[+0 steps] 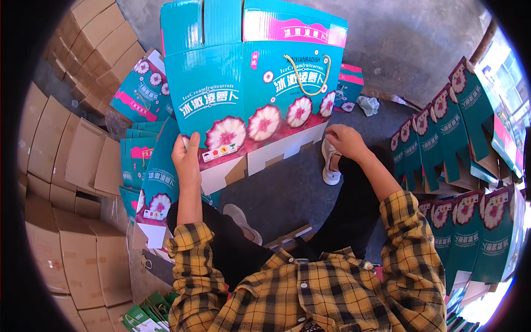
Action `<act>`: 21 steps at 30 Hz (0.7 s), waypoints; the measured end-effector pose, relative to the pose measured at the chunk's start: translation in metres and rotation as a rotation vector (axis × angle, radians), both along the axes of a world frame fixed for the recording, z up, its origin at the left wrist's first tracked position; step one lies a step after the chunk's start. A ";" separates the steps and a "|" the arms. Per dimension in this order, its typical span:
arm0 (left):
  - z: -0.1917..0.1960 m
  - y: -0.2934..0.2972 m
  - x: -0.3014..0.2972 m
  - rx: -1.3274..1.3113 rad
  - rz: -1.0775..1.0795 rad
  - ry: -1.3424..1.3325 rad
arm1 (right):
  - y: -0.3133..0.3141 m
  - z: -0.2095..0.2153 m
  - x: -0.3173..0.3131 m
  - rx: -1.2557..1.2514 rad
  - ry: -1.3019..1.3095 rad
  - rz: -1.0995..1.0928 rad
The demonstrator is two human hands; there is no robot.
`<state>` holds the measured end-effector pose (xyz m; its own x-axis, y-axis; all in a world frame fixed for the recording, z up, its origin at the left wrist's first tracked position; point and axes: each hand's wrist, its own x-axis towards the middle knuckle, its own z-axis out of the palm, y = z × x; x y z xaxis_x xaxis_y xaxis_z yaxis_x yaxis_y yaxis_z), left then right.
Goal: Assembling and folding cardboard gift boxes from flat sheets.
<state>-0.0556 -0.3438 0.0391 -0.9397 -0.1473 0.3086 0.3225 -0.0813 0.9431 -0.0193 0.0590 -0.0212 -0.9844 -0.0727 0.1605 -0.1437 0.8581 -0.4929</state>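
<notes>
A teal gift carton (224, 94), printed with pink and white radish slices, hangs tilted in front of me. Its top flaps are unfolded, and white and brown flaps stick out below. My left hand (187, 157) grips its lower left edge, thumb on the printed face. A gold cord handle (304, 88) loops from the right panel. Just under the carton's lower right corner is my right hand (345, 141), its fingers loosely bent and apart with nothing visible in them. Whether its fingertips touch the bottom flap is hard to tell.
Brown cardboard boxes (77, 254) are stacked along the left. More teal cartons (160, 177) lean by my left leg, and rows of them (459, 127) stand at right. Green bags (146, 315) lie lower left. Crumpled plastic (368, 105) lies on the grey floor (276, 193).
</notes>
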 end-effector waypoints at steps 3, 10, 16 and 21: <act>0.001 0.011 0.001 0.031 -0.006 0.023 | 0.002 0.000 -0.003 -0.012 -0.012 -0.011; -0.024 -0.007 -0.012 0.074 -0.056 -0.151 | -0.024 0.006 0.001 0.183 0.097 0.146; -0.053 -0.010 -0.023 0.311 -0.081 -0.365 | -0.060 0.006 0.021 0.317 0.282 0.365; -0.064 0.003 -0.032 0.463 -0.103 -0.412 | -0.048 -0.011 0.050 -0.122 0.134 -0.090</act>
<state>-0.0879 -0.3410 -0.0249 -0.9844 -0.0815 -0.1559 -0.0911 -0.5221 0.8480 0.0309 0.0114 -0.0319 -0.9553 0.0430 0.2924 -0.1400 0.8056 -0.5756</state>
